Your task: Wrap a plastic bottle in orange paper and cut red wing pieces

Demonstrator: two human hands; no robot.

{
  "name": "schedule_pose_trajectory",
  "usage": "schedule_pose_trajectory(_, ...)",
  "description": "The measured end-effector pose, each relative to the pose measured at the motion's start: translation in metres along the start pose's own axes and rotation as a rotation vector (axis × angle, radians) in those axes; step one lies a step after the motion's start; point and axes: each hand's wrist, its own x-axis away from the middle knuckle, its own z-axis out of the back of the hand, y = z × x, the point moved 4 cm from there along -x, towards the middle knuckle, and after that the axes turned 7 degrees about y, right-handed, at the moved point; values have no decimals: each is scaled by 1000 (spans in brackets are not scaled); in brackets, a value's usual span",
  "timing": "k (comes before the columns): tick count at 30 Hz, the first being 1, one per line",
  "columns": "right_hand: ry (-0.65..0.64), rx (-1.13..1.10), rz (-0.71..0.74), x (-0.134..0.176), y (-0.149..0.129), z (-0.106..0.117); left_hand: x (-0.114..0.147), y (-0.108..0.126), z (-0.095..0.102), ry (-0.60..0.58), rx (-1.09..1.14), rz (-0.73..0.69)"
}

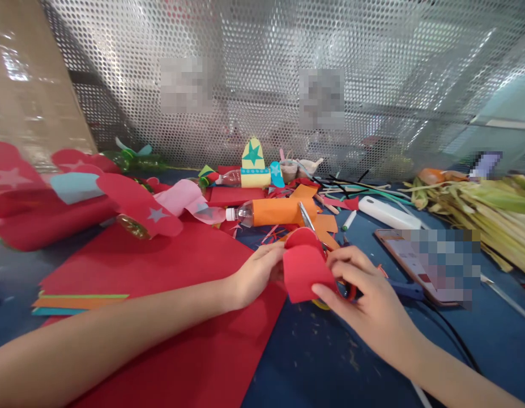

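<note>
A small piece of red paper [310,275], with a rounded flap curling up behind it, is held over the table. My left hand [257,272] grips its left side, the fingertips partly hidden behind the paper. On the right side, my right hand [364,289] pinches it between thumb and fingers. Behind the paper a scissors blade [307,218] points up and left, and orange-red loops show by my right fingers; whether that hand also holds the scissors I cannot tell. Just beyond lies a plastic bottle wrapped in orange paper [281,212], its white cap to the left.
Red paper sheets [194,351] lie under my left arm. Red paper-covered bottles [54,221] with star cutouts stand left. A yellow-wrapped bottle [256,177] is at the back, before a perforated metal panel [262,51]. On the right are a phone [409,266], a white glue gun-like device [389,213] and husks [491,209].
</note>
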Motion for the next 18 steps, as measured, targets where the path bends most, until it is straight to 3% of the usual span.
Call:
schedule_pose_trajectory(3,17,18,-145,-4,13,0,2,-5,-4,-115,1,58)
schedule_pose_trajectory(7,-39,15,-221,-6,19,-2,4,-8,-5,-193,-45,73)
schedule_pose_trajectory(13,-55,-36,-277,-4,19,-4,10,2,-9,-170,-271,-106)
schedule_pose_trajectory(18,42,-306,-424,-2,26,-2,13,4,-11,-239,-406,-155)
